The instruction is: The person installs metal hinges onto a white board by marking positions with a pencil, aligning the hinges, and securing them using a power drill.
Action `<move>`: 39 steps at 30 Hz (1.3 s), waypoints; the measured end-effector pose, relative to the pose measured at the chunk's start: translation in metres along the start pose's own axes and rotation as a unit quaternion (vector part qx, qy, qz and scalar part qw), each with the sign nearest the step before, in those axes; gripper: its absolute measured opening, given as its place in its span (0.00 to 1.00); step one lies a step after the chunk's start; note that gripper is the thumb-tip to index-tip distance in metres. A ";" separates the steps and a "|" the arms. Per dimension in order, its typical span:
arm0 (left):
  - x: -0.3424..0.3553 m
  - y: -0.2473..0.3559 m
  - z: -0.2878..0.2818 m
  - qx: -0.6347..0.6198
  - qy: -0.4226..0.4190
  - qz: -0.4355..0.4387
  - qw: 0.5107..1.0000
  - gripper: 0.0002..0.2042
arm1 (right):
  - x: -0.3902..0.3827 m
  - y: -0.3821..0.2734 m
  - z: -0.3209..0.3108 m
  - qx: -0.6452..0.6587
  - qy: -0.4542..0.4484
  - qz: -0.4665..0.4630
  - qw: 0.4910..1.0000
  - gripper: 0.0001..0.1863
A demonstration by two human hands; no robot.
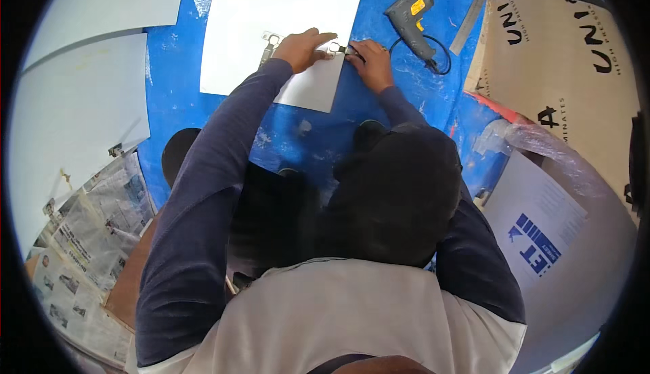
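A white panel [284,2] lies on the blue ground sheet. At its right edge is a small metal cabinet hinge [336,48], with a round cup part on the panel and a dark arm reaching past the edge. My left hand [301,50] rests on the panel, thumb and forefinger closed about the cup side. From the other side my right hand [374,62] pinches the hinge's arm just off the edge. A second metal hinge [269,45] lies on the panel, left of my left hand and partly hidden by it.
A grey power drill [409,18] with its dark cord lies right of the panel. Beyond it is a flat metal strip [469,23]. Printed brown board [548,49] and clear plastic wrap [542,147] are at right. Large pale panels [81,103] and newspaper [101,232] lie at left.
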State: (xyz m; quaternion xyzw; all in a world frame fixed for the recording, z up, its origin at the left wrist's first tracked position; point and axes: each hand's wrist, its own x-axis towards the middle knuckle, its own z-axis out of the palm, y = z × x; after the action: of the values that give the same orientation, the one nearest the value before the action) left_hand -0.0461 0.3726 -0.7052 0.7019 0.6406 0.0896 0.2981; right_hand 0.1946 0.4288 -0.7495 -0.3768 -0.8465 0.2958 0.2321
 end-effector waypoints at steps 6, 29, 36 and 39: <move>0.003 -0.001 0.000 0.042 -0.004 -0.012 0.999 0.28 | -0.001 0.011 0.002 0.039 0.006 0.008 0.999 0.16; 0.003 -0.003 0.008 0.053 0.029 0.008 0.998 0.27 | 0.000 0.009 0.001 -0.059 -0.015 -0.034 0.998 0.14; 0.006 -0.002 0.009 0.048 0.023 0.008 0.999 0.27 | 0.002 0.007 -0.001 -0.109 -0.036 -0.042 0.992 0.15; 0.003 0.003 0.008 0.050 0.025 -0.006 0.998 0.26 | 0.002 0.010 -0.001 -0.095 -0.046 -0.048 0.993 0.14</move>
State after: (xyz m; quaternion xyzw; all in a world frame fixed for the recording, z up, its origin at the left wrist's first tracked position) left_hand -0.0393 0.3729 -0.7106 0.7093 0.6559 0.0732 0.2475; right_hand 0.1989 0.4357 -0.7553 -0.3416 -0.8979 0.2196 0.1700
